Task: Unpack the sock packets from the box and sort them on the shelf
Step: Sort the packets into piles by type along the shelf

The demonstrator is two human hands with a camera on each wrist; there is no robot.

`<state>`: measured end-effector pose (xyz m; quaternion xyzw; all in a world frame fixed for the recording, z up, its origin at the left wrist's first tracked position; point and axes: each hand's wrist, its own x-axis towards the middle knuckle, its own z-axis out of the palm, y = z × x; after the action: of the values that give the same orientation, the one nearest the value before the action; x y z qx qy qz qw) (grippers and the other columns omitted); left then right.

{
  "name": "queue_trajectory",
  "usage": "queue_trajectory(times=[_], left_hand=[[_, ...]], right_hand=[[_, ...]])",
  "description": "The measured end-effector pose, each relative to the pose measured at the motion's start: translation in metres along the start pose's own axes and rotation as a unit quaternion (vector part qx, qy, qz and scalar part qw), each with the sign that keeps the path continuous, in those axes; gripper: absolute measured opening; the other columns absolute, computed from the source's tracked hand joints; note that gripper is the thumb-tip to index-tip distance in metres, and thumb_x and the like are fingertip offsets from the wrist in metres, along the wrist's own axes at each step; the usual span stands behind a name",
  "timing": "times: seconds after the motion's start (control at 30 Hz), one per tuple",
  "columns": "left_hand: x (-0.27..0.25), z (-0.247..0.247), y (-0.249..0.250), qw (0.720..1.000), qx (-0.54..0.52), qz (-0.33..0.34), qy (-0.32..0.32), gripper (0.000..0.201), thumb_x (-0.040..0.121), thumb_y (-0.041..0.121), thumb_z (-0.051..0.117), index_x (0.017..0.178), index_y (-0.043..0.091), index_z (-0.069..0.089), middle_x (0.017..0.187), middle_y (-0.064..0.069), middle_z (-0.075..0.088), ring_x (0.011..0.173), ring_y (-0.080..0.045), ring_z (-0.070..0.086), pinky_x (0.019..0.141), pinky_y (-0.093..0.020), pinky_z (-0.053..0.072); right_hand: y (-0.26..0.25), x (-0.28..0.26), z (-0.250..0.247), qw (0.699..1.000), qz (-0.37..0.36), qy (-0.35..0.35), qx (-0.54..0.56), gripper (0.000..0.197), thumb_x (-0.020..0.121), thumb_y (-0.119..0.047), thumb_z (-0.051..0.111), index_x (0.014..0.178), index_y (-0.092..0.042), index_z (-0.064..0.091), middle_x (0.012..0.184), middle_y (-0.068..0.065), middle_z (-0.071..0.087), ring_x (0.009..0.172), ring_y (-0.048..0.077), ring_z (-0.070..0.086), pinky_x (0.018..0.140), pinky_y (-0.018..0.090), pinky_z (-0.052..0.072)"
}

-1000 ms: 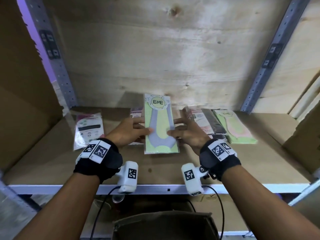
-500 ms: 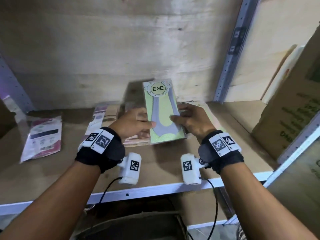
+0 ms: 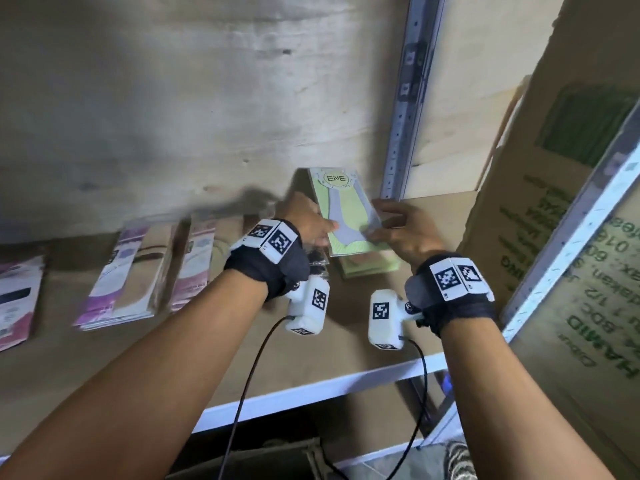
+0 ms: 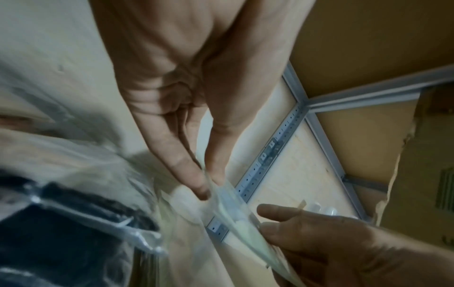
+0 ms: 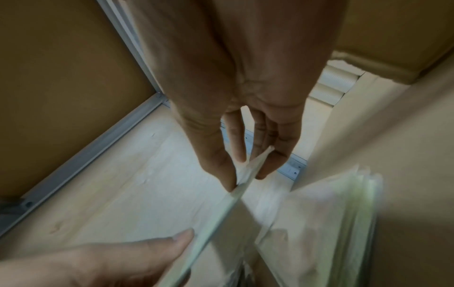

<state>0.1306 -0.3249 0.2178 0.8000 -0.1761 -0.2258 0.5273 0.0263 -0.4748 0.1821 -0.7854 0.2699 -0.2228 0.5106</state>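
A light green sock packet (image 3: 346, 209) marked ENE, with a grey sock shape on it, is held tilted above the shelf board (image 3: 346, 327) near the right post. My left hand (image 3: 308, 223) pinches its left edge between thumb and fingers (image 4: 196, 182). My right hand (image 3: 405, 230) pinches its right edge (image 5: 245, 174). Right under it lies a small stack of matching green packets (image 3: 370, 268). Purple and white packets (image 3: 121, 271) lie in rows further left on the shelf.
A metal upright (image 3: 405, 109) stands just behind the held packet. A large printed cardboard carton (image 3: 554, 188) fills the shelf bay to the right. A dark packet (image 4: 61, 233) lies below my left wrist. The top of a box (image 3: 263, 462) shows under the shelf.
Both hands have carried the green ENE packet rightward along the shelf, from the middle to over the green stack by the right post. My view swung right with it.
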Motion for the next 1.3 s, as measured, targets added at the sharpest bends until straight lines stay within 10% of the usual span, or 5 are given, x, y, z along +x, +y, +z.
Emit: queue_trajectory(times=[0.13,0.6,0.73,1.0,1.3], left_hand=[[0.013,0.017,0.004,0.998,0.068,-0.01,0.013,0.029,0.082,0.003,0.077,0.083,0.004,0.049,0.106,-0.024,0.068,0.085,-0.033,0.073,0.082,-0.043,0.061],[0.037,0.06,-0.001,0.922,0.375,0.036,0.094,0.025,0.089,0.02,0.07,0.078,0.008,0.051,0.104,-0.011,0.067,0.111,-0.026,0.065,0.074,-0.029,0.047],[0.042,0.064,-0.003,0.891,0.442,0.069,0.078,0.032,0.093,0.02,0.065,0.119,0.002,0.058,0.117,-0.015,0.059,0.119,-0.03,0.057,0.077,-0.03,0.048],[0.053,0.07,0.0,0.876,0.461,0.086,0.112,0.051,0.085,0.018,0.073,0.059,0.012,0.03,0.059,-0.001,0.034,0.056,-0.012,0.048,0.042,-0.022,0.021],[0.035,0.008,0.031,0.887,0.435,0.109,0.11,0.041,0.078,0.039,0.078,0.089,0.005,0.059,0.104,-0.013,0.067,0.09,-0.031,0.066,0.072,-0.03,0.049]], right_hand=[[0.009,0.004,-0.005,0.999,0.03,0.027,-0.005,0.072,0.069,-0.012,0.083,0.134,-0.015,0.051,0.097,0.0,0.069,0.103,0.027,0.065,0.098,0.043,0.051],[0.018,0.005,-0.005,0.993,0.103,0.007,-0.055,0.055,0.085,-0.021,0.073,0.136,-0.014,0.052,0.133,0.012,0.058,0.118,0.027,0.057,0.087,0.026,0.039],[0.019,0.003,-0.004,0.992,0.113,0.008,-0.059,0.055,0.085,-0.021,0.072,0.136,-0.015,0.052,0.133,0.012,0.059,0.118,0.027,0.058,0.087,0.024,0.039],[0.019,0.002,-0.006,0.992,0.109,-0.002,-0.064,0.057,0.087,-0.021,0.07,0.14,-0.016,0.051,0.137,0.011,0.057,0.12,0.026,0.057,0.086,0.023,0.037],[-0.008,-0.003,0.001,0.994,0.041,0.042,-0.097,0.04,0.084,-0.023,0.069,0.123,-0.017,0.066,0.124,0.007,0.066,0.115,0.024,0.06,0.102,0.033,0.047]])
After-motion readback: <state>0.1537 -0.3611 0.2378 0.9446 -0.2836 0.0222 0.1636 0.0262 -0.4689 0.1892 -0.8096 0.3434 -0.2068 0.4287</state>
